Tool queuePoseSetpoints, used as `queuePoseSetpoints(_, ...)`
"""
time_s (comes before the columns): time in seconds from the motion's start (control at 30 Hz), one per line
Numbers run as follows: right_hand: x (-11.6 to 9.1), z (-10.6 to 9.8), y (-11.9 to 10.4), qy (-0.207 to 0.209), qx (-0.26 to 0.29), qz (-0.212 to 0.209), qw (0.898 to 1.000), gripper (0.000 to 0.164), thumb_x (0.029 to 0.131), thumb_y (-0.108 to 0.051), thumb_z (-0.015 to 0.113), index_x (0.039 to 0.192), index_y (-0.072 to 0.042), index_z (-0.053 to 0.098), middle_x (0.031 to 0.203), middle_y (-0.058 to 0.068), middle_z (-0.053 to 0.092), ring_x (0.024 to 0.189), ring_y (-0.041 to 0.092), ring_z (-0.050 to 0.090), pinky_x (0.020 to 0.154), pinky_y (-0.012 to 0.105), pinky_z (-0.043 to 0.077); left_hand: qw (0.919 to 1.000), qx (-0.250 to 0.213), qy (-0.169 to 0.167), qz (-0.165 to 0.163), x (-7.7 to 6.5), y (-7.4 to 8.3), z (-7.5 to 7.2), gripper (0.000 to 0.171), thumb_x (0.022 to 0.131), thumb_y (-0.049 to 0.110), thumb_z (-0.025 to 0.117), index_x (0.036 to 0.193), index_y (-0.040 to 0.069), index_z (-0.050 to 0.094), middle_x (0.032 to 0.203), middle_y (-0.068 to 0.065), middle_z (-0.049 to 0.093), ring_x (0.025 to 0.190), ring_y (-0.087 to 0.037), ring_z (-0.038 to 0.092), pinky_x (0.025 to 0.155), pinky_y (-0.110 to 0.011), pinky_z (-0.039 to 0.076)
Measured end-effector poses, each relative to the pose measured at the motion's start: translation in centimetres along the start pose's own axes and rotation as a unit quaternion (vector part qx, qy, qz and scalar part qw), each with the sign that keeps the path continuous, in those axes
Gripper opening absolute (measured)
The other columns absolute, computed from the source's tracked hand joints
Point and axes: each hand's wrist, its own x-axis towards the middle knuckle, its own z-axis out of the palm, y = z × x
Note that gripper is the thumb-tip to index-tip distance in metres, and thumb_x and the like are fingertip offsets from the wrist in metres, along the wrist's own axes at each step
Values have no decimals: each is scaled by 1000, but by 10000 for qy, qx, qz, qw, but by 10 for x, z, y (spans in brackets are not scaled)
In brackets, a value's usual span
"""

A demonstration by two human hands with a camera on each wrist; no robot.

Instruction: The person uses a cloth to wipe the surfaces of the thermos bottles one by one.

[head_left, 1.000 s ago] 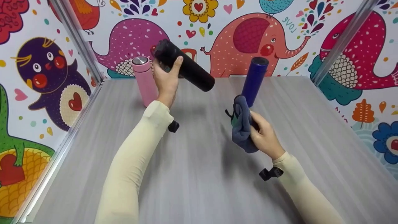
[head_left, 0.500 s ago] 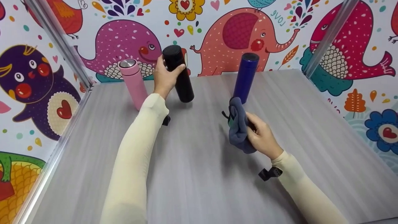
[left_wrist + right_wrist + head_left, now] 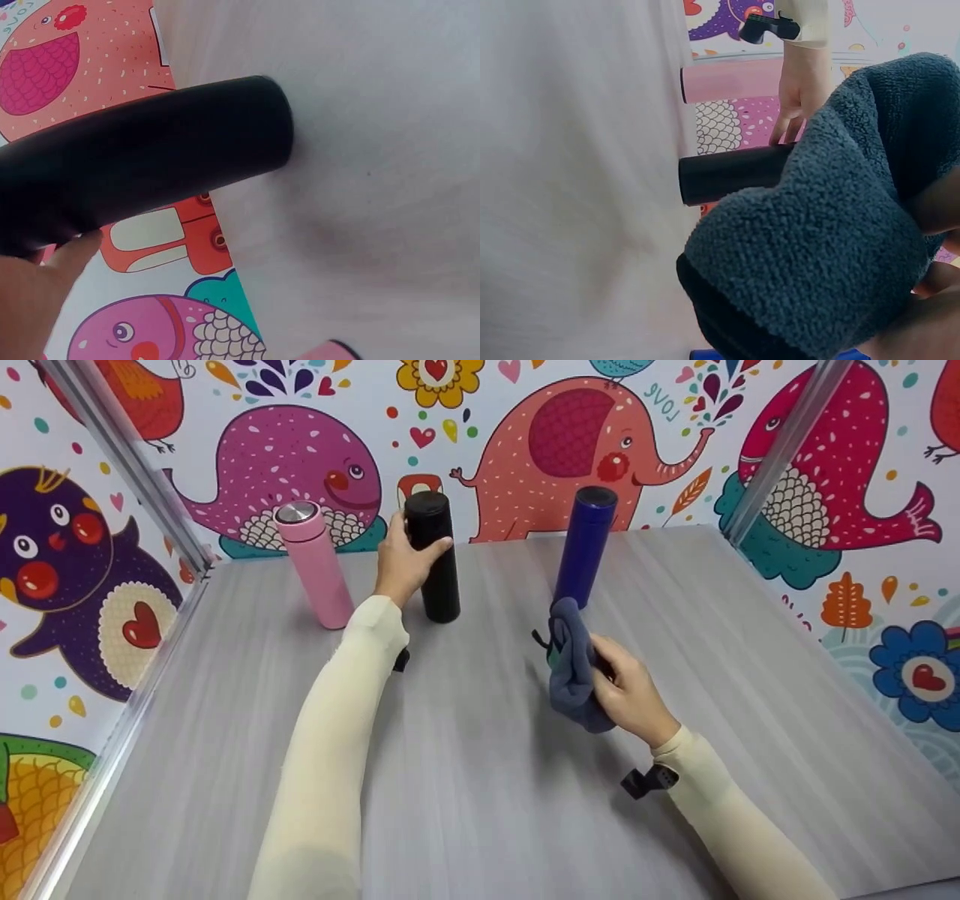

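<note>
In the head view my left hand grips the upper part of a black thermos bottle, thumb across its front. The bottle stands nearly upright, its base at the table surface. My right hand pinches a folded grey-blue cloth above the table; a thin black loop sticks out on its left side. Up close in the right wrist view, the cloth is fuzzy with a dark edge, and it overlaps the black bottle. Behind the cloth stands a blue thermos bottle, its lower end close to the cloth's top.
A pink thermos bottle with a silver-topped lid stands left of my left hand. The grey wood-grain table is bordered by printed cartoon walls with metal corner posts. Each wrist wears a small black camera.
My left hand has swung the black thermos bottle from a steep tilt to upright and lowered it to the table. The right hand and cloth have hardly moved; the head view has shifted slightly.
</note>
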Motion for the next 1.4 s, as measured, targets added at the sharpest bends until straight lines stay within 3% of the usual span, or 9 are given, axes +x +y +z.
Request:
queuePoseSetpoints(0.2, 4, 0, -31, -16, 23, -41, 10000, 35, 89, 22, 55, 122, 13, 62, 107, 20, 66, 96, 16, 60, 84, 23, 48, 9998, 45, -196, -96, -3, 10, 5, 86, 95, 36, 70, 160, 17, 18, 157, -4, 38, 137, -21, 42, 115, -47, 31)
queuePoseSetpoints(0.33, 3, 1, -34, -43, 51, -77, 9999, 35, 88, 23, 55, 121, 14, 62, 107, 21, 66, 97, 15, 60, 85, 22, 49, 9993, 34, -280, -247, -2, 12, 5, 91, 94, 35, 71, 161, 17, 11, 160, -5, 33, 140, -23, 38, 116, -48, 29)
queuePoseSetpoints(0.47, 2, 2, -35, -71, 69, -108, 9999, 34, 89, 23, 55, 121, 14, 61, 108, 21, 65, 99, 14, 61, 87, 21, 48, 9988, 118, -286, -377, -13, 11, -3, 98, 92, 37, 73, 160, 14, 8, 161, -8, 29, 142, -24, 34, 117, -48, 27)
queuePoseSetpoints(0.6, -1, 3, -18, -86, 127, -167, 9997, 39, 88, 23, 55, 125, 12, 61, 113, 21, 65, 101, 15, 61, 88, 21, 48, 9995, 149, -190, -205, -38, 10, -14, 98, 90, 41, 74, 160, 11, 12, 161, -10, 26, 145, -25, 29, 117, -48, 26)
queuePoseSetpoints(0.7, -4, 3, -3, -122, 205, -173, 9996, 42, 90, 21, 56, 129, 8, 61, 117, 19, 65, 104, 17, 61, 90, 22, 49, 9998, -4, -206, 7, -66, 9, -22, 96, 89, 44, 75, 159, 14, 16, 161, -10, 27, 145, -25, 28, 117, -48, 27)
queuePoseSetpoints(0.9, -4, 2, 0, -197, 372, -235, 9988, 41, 94, 15, 56, 132, 2, 61, 115, 13, 65, 97, 19, 61, 84, 23, 50, 9984, -180, -145, 524, -126, 4, -33, 95, 87, 49, 76, 157, 11, 25, 157, -13, 34, 143, -24, 34, 115, -40, 30)
queuePoseSetpoints(1.07, -4, -2, -1, -189, 268, -274, 9991, 42, 93, 17, 56, 132, 2, 61, 115, 15, 65, 98, 19, 61, 85, 23, 50, 9992, -146, -92, 367, -167, -9, -40, 89, 89, 48, 74, 154, 8, 30, 153, -12, 39, 141, -25, 37, 115, -42, 32)
queuePoseSetpoints(1.2, -3, -4, -10, -88, 147, -240, 9996, 43, 89, 23, 55, 129, 9, 60, 115, 20, 65, 101, 14, 61, 87, 20, 48, 9996, -148, -142, 215, -183, -17, -43, 88, 89, 49, 73, 154, 8, 30, 153, -11, 40, 141, -25, 37, 113, -45, 34)
queuePoseSetpoints(1.4, 0, -3, -34, -76, 43, -252, 9996, 40, 87, 25, 55, 126, 17, 58, 114, 27, 64, 102, 11, 60, 87, 18, 48, 9994, -248, -224, 106, -189, -19, -42, 90, 88, 53, 73, 154, 10, 30, 153, -9, 39, 141, -25, 36, 113, -46, 34)
